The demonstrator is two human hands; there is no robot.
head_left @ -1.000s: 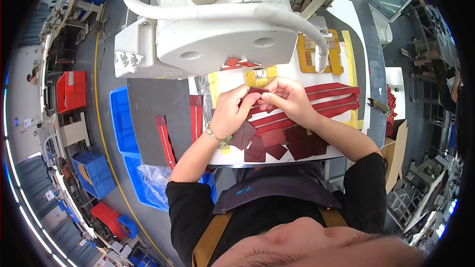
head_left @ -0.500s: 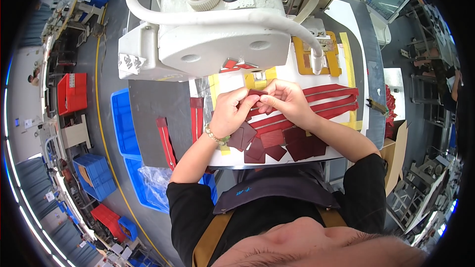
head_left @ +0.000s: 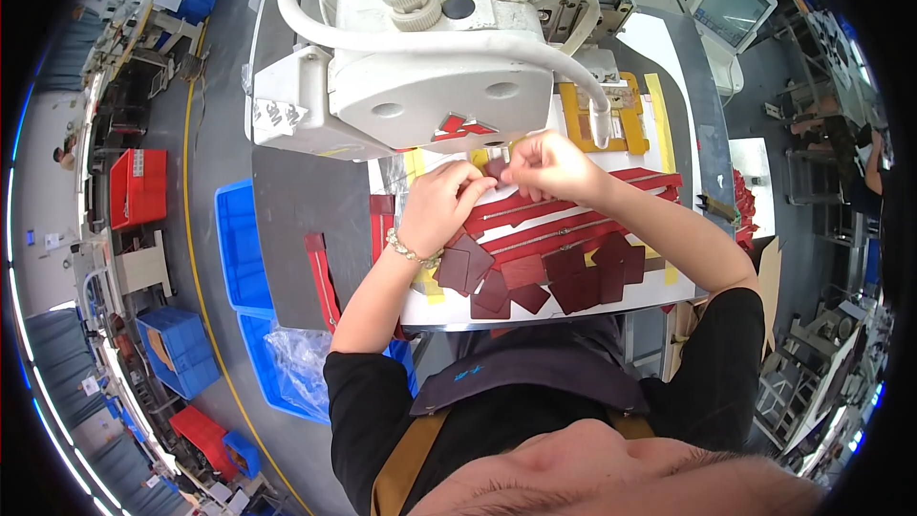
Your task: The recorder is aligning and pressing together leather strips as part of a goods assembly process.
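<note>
Under the head of a white sewing machine (head_left: 439, 96), my two hands meet at a small maroon leather-like patch (head_left: 496, 167). My left hand (head_left: 441, 203) grips the patch from the left, thumb and fingers pressed together. From the right, my right hand (head_left: 554, 170) pinches at the patch's edge; its fingertips partly hide it. Red zipper strips (head_left: 564, 229) with metal teeth lie beneath and right of my hands. Nearer me, several loose maroon patches (head_left: 578, 285) overlap on the white work surface. Another red zipper strip (head_left: 323, 277) lies left of my left forearm.
A yellow clamp frame (head_left: 604, 119) sits beside the machine head. A small cutting tool (head_left: 716, 207) lies at the table's right edge. At far right stands a screen (head_left: 734, 5). Blue bins (head_left: 244, 248) stand on the floor at left, one with clear plastic film (head_left: 304, 358).
My hands have drawn slightly apart, with the right hand lifted and its fingers pinched closer. More zipper strips and patches show below it. The view has shifted a little.
</note>
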